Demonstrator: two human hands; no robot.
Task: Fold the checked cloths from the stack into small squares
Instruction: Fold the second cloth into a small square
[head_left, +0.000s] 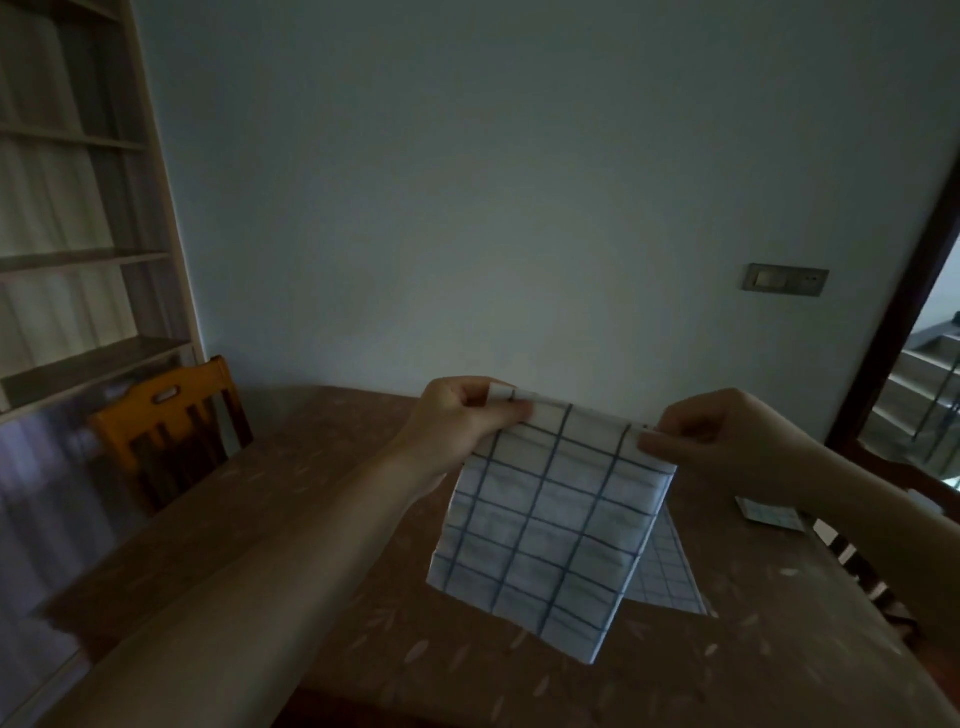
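I have the left hand (464, 415) and the right hand (711, 431) each pinching a top corner of the checked cloth (545, 519), thumb against curled fingers; held this way, up above the tabletop (311, 519), the cloth hangs doubled over so its edges can line up; I judge a fold is under way; a second layer trails behind, lower right; another checked piece (769, 514) lies near the right edge; an orange chair (171, 415) stands at the far left.
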